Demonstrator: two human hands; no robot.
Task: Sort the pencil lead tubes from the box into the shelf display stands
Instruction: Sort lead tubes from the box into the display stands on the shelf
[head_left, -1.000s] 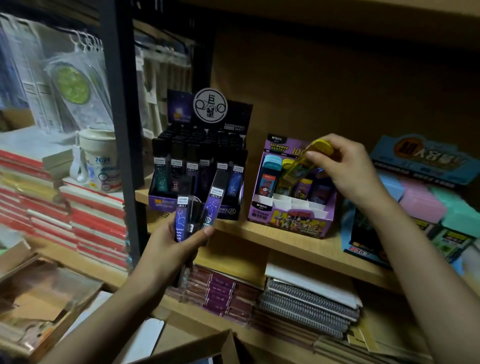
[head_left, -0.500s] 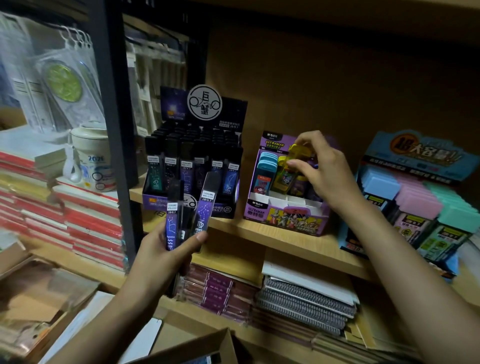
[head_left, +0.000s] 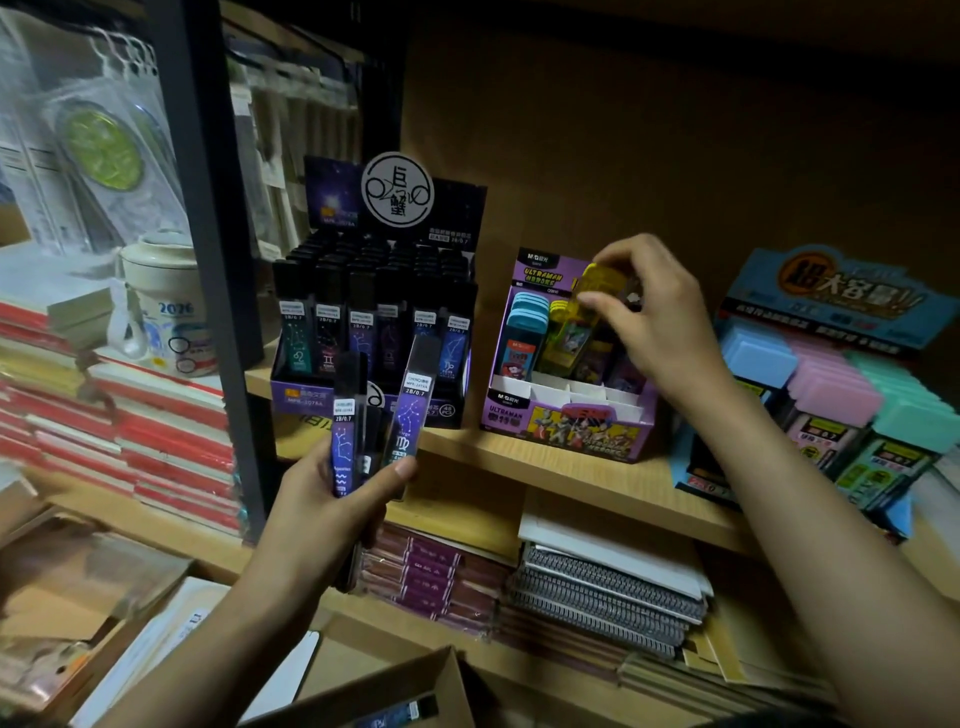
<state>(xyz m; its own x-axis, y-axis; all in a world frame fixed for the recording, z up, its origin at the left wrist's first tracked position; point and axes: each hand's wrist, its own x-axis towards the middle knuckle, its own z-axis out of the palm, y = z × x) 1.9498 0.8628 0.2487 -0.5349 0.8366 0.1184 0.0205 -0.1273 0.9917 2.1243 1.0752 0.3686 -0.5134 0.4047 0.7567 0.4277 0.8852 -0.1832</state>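
My left hand (head_left: 332, 499) holds a fan of dark purple constellation lead tubes (head_left: 345, 441) in front of the shelf edge. Behind them stands the black and purple constellation display stand (head_left: 374, 332), packed with upright tubes. My right hand (head_left: 654, 322) pinches the cap of a yellow lead tube (head_left: 597, 283) over the back rows of the purple cartoon display stand (head_left: 566, 415). That tube is tilted, with its lower end among the tubes in the stand. A cardboard box (head_left: 405, 686) shows at the bottom centre.
A blue stand (head_left: 841, 364) with pastel pink, blue and teal tubes sits at the right. Spiral notebooks (head_left: 602, 592) fill the shelf below. A black post (head_left: 208, 260) divides off stacked red books (head_left: 156, 441) and a white mug (head_left: 166, 306) on the left.
My right hand carried the yellow tube from above the purple stand down into its back rows. My left hand kept the dark tubes in nearly the same spot.
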